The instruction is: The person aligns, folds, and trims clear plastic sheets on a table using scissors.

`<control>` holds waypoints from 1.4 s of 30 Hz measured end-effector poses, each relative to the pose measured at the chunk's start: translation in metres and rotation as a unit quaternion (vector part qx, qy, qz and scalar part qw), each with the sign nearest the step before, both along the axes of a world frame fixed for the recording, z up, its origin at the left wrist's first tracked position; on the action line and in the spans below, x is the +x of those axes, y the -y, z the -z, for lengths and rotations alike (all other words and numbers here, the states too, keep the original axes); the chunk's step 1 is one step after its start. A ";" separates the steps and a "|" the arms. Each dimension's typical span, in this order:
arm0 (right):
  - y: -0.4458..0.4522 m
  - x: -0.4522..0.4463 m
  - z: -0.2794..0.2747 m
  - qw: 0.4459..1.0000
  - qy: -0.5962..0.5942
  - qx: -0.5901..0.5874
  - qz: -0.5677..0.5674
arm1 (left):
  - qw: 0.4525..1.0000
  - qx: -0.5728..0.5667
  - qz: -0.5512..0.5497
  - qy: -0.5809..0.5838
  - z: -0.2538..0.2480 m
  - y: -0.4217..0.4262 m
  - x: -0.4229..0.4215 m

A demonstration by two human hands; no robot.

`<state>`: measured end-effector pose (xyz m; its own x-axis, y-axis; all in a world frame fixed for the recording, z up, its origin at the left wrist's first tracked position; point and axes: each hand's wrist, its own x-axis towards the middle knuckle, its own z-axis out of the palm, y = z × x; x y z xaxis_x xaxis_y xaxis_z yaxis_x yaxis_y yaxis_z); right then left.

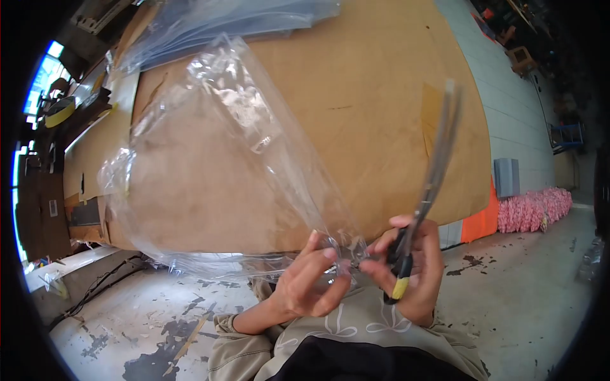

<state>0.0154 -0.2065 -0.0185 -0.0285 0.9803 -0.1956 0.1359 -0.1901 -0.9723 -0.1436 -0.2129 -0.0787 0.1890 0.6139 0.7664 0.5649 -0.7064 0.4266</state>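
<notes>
A clear plastic sheet or bag (pixel 254 133) lies crumpled and glossy across the cardboard-covered table and droops over its near edge. My left hand (pixel 308 282) pinches the near corner of this plastic between thumb and fingers, just off the table edge. Close beside it, my right hand (pixel 416 273) grips a pair of scissors (pixel 435 165) by black and yellow handles. The blades point up and away over the cardboard, slightly blurred. The right fingertips also meet the plastic near the left hand; whether they pinch it is hard to make out.
Brown cardboard (pixel 381 82) covers the table. A stack of clear plastic sheets (pixel 235 28) lies at its far side. Yellow tape (pixel 60 113) is at the far left. A pink bundle (pixel 534 209) and a grey block (pixel 506 178) stand beyond the right edge.
</notes>
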 end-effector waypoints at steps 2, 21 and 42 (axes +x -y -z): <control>-0.004 -0.006 -0.004 0.998 0.052 0.041 0.017 | 0.999 0.020 0.008 -0.029 -0.003 0.004 -0.003; 0.003 0.009 0.011 0.937 -0.326 -0.128 0.013 | 0.970 0.107 -0.095 -0.197 -0.041 0.013 0.003; 0.052 0.049 0.010 0.977 -0.029 -0.186 -0.099 | 0.963 0.067 -0.117 -0.235 -0.033 -0.006 0.006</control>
